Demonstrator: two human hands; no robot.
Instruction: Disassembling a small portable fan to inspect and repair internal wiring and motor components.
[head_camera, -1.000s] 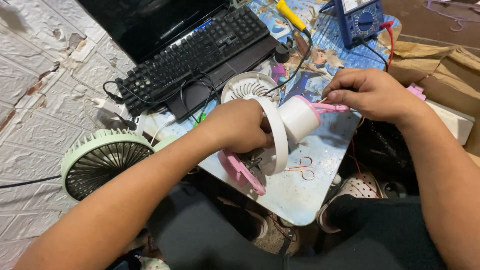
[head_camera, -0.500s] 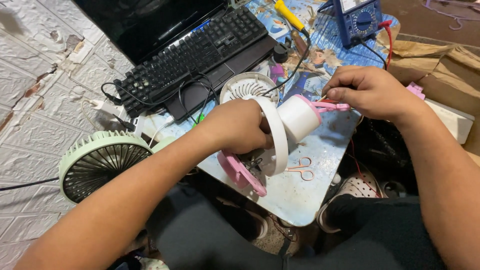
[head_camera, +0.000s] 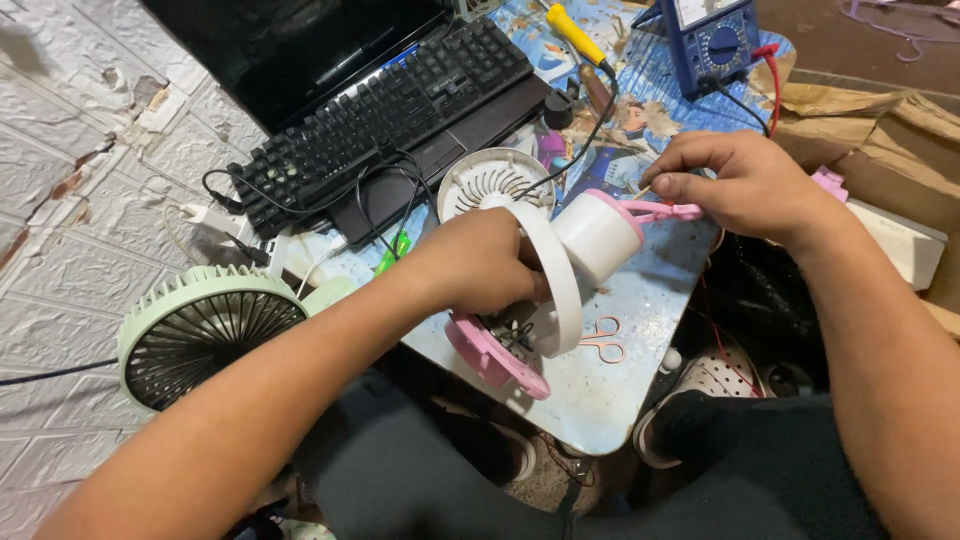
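Note:
My left hand grips a small white and pink fan body held on its side over a small table. Its white ring faces me and its pink base points down toward my lap. My right hand pinches the pink bracket that sticks out of the fan's white motor housing. A loose white fan grille lies flat on the table just behind my left hand.
A black keyboard and dark laptop screen sit at the back left. A blue multimeter with red lead and a yellow-handled screwdriver lie at the back. A green fan stands on the floor to the left. Small pink scissors rest on the table.

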